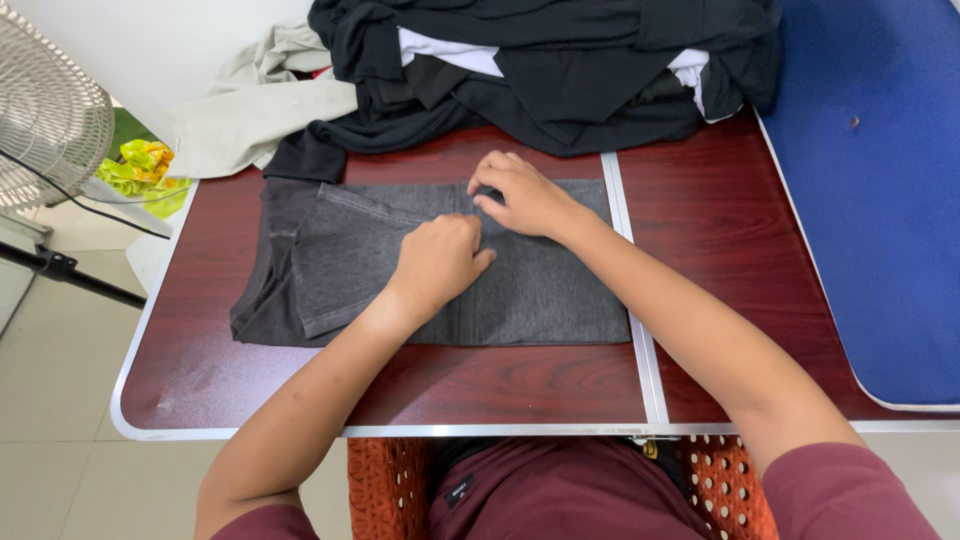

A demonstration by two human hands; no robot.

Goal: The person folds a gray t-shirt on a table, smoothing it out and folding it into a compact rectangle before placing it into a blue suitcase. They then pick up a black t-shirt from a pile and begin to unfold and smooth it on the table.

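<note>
Head view, looking down. A grey garment (520,290) lies partly folded and flat on a dark red table (720,220), spread left of the table's metal centre strip (640,320), its left end bunched in loose folds. Left hand (438,262) sits on the middle of the garment, fingers curled under, knuckles up; it presses the cloth, and whether it pinches any fabric cannot be told. Right hand (522,195) rests near the garment's upper edge, just beside the left hand, fingers bent with tips on the cloth; looks like a light pinch or press, exact grip not clear. Both forearms come in from the bottom of the frame, maroon sleeves at the shoulders.

Behind the garment, at the far edge of the table, a pile of black clothes (550,70) with a white piece (450,52) showing inside. A beige cloth (260,105) hangs off the far left corner. A blue mat (880,180) lies to the right of the table. A white fan (45,110) stands at the left over the tiled floor, with a yellow-green bag (140,165) beside it. An orange woven seat (385,480) shows below the table edge.
</note>
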